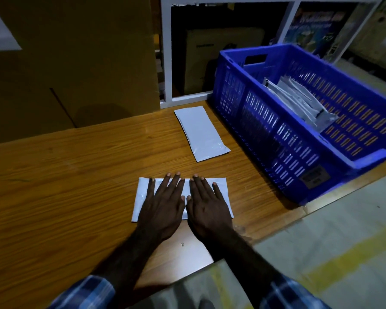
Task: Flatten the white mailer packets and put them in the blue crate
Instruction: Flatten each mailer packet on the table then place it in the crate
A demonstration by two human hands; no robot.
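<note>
The left hand (163, 206) and right hand (206, 207) are laid flat, fingers straight, side by side on a white mailer packet (140, 197) whose long axis runs left to right. Farther off, a second packet (202, 132) is pointed near-to-far beside the blue crate (276, 139), in which more packets (299, 101) are held, on the wooden table (65, 175)

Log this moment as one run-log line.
step: flattening | left hand + right hand: flat on near packet | second packet: waiting on table | blue crate: holds packets
</note>
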